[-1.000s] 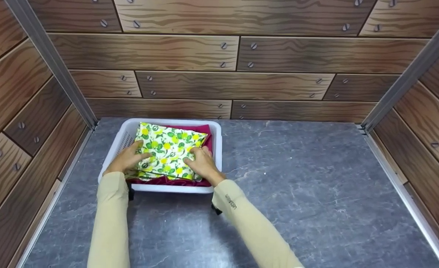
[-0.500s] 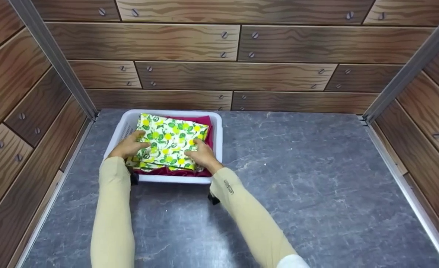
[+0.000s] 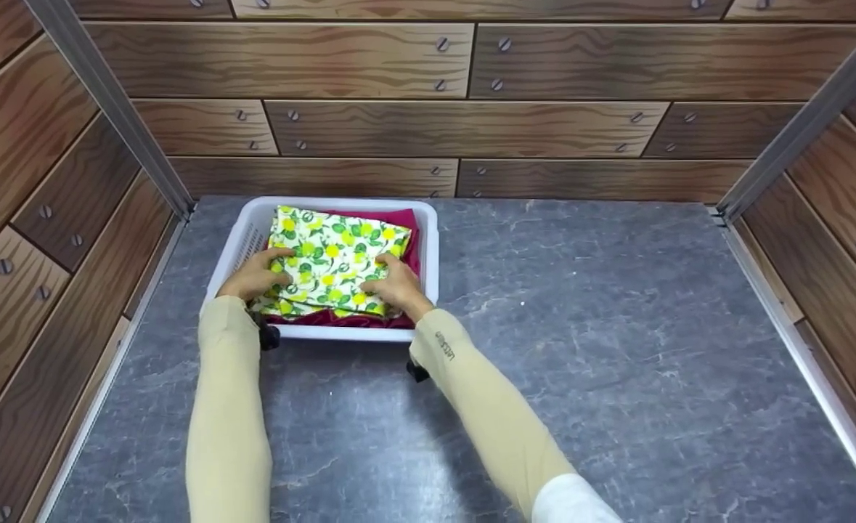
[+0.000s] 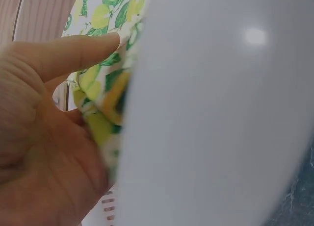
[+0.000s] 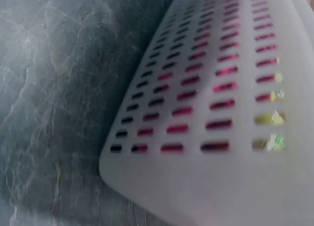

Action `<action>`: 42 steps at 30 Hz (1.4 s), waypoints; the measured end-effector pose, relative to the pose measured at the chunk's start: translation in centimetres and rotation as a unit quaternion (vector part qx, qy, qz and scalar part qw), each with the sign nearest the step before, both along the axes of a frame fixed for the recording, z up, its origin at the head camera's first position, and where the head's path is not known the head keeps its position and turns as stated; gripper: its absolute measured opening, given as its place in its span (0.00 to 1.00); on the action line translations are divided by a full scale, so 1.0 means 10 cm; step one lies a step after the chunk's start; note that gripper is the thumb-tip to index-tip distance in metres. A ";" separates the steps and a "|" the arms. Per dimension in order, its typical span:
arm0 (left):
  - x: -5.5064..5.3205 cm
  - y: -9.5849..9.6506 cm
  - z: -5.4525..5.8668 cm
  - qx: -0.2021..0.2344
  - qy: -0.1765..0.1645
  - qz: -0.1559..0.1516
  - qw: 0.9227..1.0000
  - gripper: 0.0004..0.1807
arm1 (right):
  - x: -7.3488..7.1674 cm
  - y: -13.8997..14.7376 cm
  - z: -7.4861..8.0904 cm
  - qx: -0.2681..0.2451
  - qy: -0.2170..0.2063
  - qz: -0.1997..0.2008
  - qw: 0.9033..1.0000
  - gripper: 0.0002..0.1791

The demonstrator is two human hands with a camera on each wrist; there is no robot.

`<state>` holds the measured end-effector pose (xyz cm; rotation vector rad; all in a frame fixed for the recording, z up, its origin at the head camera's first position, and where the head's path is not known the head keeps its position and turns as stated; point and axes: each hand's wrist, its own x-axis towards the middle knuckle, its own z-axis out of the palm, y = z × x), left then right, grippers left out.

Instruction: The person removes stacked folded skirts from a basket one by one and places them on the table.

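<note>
A folded cloth with a lemon-and-leaf print lies on top of dark red fabric inside a white plastic basket. My left hand touches the cloth's left side; in the left wrist view its straight thumb lies against the print, and the other fingers are mostly hidden. On the opposite side, my right hand rests on the cloth with thumb and forefinger spread. The right wrist view holds only the basket's slotted outer wall, no fingers.
The basket stands at the back left of a grey marbled tabletop. Wood-patterned panels wall the back and both sides, with grey metal posts at the corners. A dark wrist camera sits by the basket's front rim.
The whole scene has shifted upward in the head view. Left fingers now reach a little farther over the cloth's edge. The right hand keeps nearly the same place on the cloth.
</note>
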<state>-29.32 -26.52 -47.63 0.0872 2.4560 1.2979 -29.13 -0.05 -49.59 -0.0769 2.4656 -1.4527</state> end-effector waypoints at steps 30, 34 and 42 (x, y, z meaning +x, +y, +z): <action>-0.04 -0.05 0.20 0.023 -0.040 -0.001 0.999 0.30 | -0.01 0.02 0.12 0.071 -0.003 0.020 0.997 0.29; -0.02 -0.06 0.15 0.023 -0.045 -0.001 0.999 0.32 | -0.04 0.05 0.09 0.004 -0.034 0.017 0.999 0.29; 0.00 -0.01 0.10 0.035 -0.039 0.002 0.999 0.33 | -0.07 0.09 0.03 -0.100 -0.031 0.016 0.994 0.17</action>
